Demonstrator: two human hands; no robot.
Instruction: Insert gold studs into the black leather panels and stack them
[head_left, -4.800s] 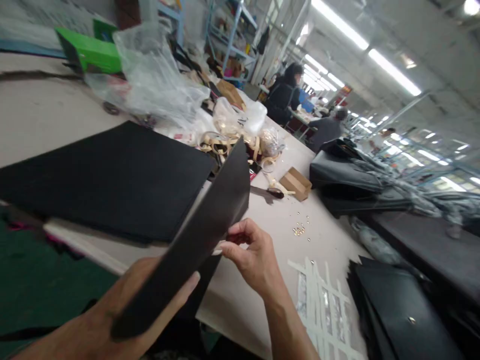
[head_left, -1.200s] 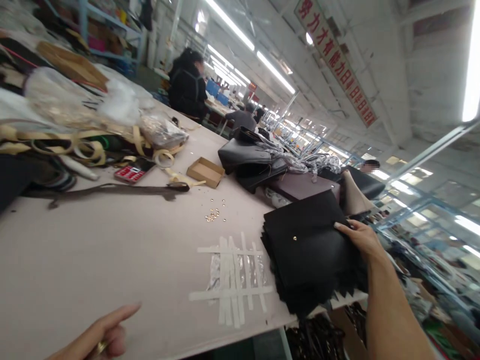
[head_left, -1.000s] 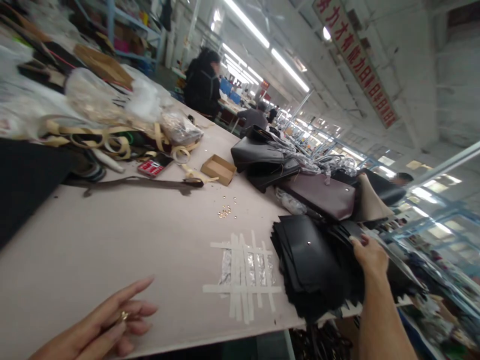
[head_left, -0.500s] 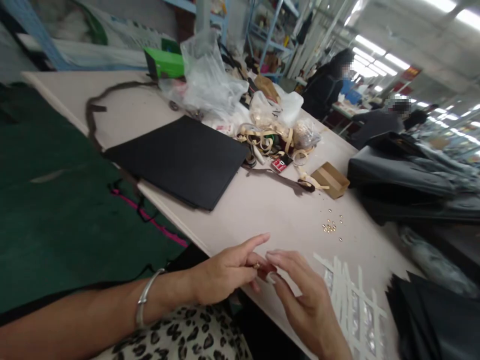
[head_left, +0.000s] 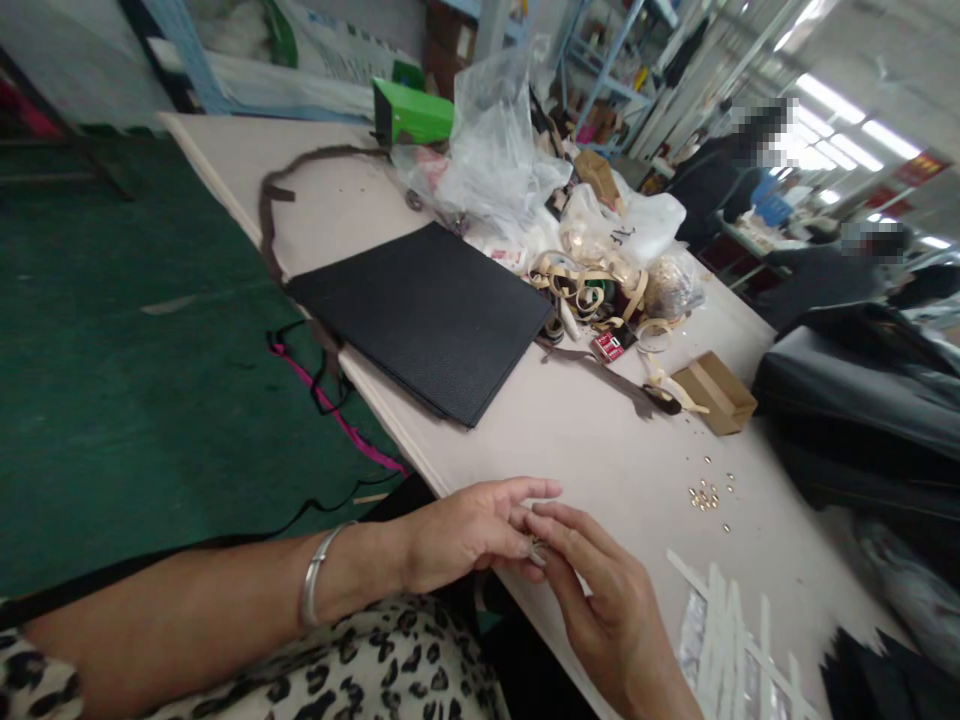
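Observation:
My left hand (head_left: 465, 530) and my right hand (head_left: 600, 610) meet at the near edge of the beige table (head_left: 585, 440). The fingertips of both are pinched together around something tiny (head_left: 536, 548) that I cannot make out. A silver bangle sits on my left wrist. Several small gold studs (head_left: 705, 495) lie loose on the table to the right of my hands. A stack of black leather sheets (head_left: 427, 310) lies flat beyond my left hand.
An open cardboard box (head_left: 712, 392) stands by tan strips (head_left: 592, 285) and plastic bags (head_left: 495, 160). White tape strips (head_left: 720, 640) and black cut pieces (head_left: 885, 680) lie at the lower right. Black bags (head_left: 847, 400) are piled at right. Other people sit far back.
My right hand has left the pile of black pieces on the right and come to my left hand at the table edge. The view has swung back to the left.

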